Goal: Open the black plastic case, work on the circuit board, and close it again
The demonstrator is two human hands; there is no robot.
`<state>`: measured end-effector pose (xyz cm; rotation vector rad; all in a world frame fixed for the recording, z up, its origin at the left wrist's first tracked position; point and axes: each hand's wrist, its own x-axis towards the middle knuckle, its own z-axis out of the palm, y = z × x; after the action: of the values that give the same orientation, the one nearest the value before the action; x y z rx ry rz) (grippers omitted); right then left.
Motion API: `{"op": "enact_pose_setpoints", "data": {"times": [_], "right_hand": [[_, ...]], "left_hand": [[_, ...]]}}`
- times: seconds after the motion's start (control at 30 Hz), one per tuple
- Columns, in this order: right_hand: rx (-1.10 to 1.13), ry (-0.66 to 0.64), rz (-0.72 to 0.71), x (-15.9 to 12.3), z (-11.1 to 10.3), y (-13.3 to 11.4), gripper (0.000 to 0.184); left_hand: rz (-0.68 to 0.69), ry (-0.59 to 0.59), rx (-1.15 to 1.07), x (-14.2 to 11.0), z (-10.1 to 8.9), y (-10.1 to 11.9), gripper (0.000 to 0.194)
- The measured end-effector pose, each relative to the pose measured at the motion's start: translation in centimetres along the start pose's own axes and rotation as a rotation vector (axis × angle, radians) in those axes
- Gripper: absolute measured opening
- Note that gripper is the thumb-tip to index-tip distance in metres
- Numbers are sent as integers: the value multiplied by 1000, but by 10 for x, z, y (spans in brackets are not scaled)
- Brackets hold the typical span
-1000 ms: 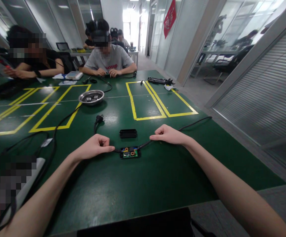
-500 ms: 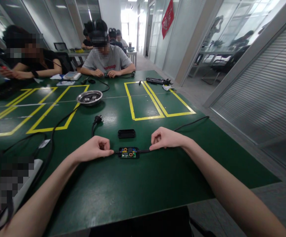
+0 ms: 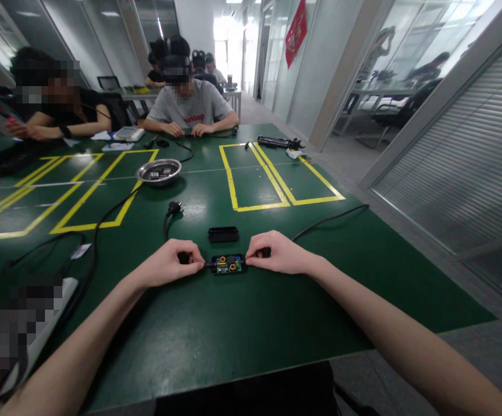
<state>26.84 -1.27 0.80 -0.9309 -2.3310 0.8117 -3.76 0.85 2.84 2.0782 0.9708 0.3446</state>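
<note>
Green worktop [image 3: 233,329] carries an open black case [image 3: 243,269], lying flat, set back from the near edge, with a circuit board [image 3: 228,267] and small copper-coloured rings showing inside. At the case's left end, the left hand [image 3: 177,261] has its grip clamped on the left cord [image 3: 208,264], thumb and fingertip together close to the casing. At the right end, the right hand [image 3: 277,252] pinches the right cord [image 3: 331,219] beside the case, its grip closed; the cord shows again beyond that hand and runs out to the right edge. Just beyond the case, towards the far edge, rests a black cover [image 3: 223,234], apart from both hands. Left of the cover lies a black plug [image 3: 173,208], and farther off stands a metal bowl [image 3: 159,182] with small metal pieces in it. Near the far right corner lies a folded black stand [image 3: 279,142], and a person in a grey shirt [image 3: 205,104] sits at the far edge.
</note>
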Motion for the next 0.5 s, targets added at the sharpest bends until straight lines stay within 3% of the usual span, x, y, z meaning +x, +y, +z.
{"op": "enact_pose_setpoints", "data": {"times": [0.23, 0.5], "right_hand": [[-47, 142, 10, 2, 0, 7, 7], [-118, 206, -124, 6, 12, 11, 13]], "left_hand": [[335, 303, 192, 5, 18, -4, 17], [456, 299, 352, 11, 20, -6, 15]]}}
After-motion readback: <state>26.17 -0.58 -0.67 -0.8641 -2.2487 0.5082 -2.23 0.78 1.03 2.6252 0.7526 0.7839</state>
